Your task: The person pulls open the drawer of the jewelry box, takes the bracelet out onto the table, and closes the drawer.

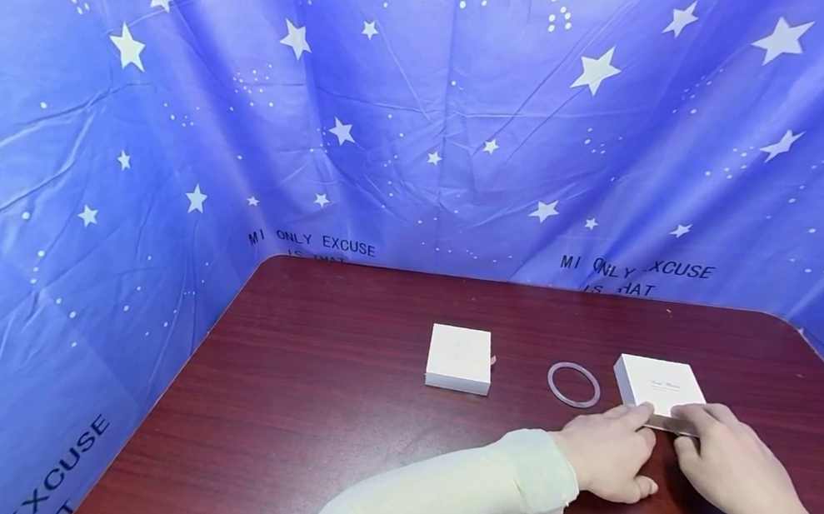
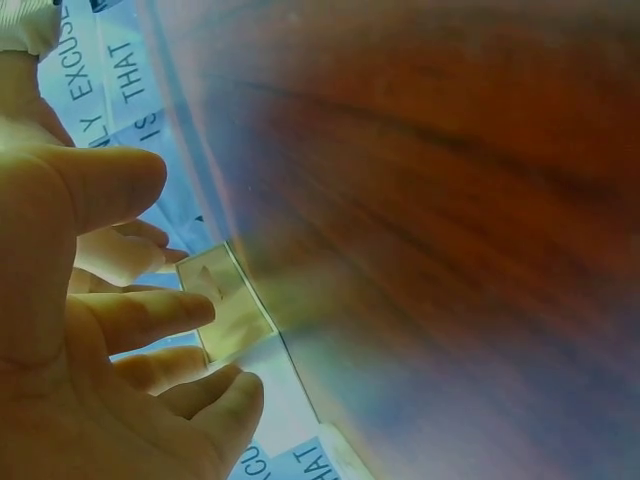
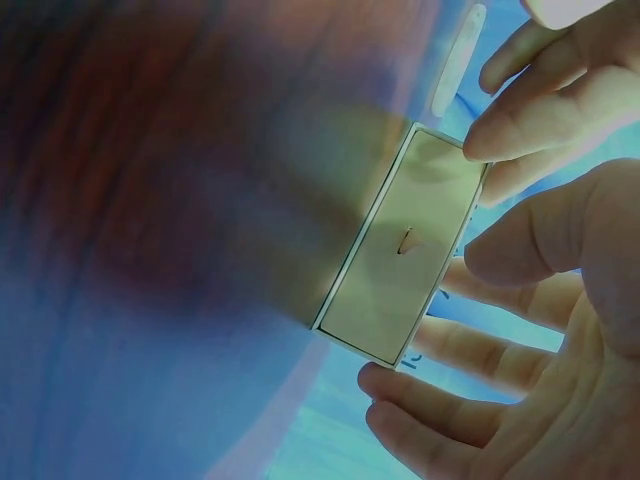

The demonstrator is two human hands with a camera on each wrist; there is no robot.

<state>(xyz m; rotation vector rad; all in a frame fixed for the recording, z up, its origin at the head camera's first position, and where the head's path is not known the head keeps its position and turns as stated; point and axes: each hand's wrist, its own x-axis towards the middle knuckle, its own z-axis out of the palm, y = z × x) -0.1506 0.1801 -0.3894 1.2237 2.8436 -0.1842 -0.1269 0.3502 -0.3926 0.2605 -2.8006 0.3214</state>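
A white box [image 1: 663, 382] with small print on its lid lies at the right of the table. My left hand [image 1: 606, 455] touches its front left corner, fingers loosely extended and thumb free of it. My right hand [image 1: 740, 467] is at the front right part, an index fingertip on the top edge. In the right wrist view, the box's end face [image 3: 385, 270] carries a small ribbon tab [image 3: 409, 241], with my right hand [image 3: 530, 350] and left hand [image 3: 560, 110] beside it. The left wrist view shows the box's end [image 2: 235, 305] behind my left hand [image 2: 120, 330].
Left of the box, a thin translucent ring [image 1: 552, 381] lies flat on the dark red table [image 1: 305, 413]. Farther left sits a second white box [image 1: 459, 356] with a small tab at its right side. A blue star-patterned curtain [image 1: 402, 63] hangs behind and at the left.
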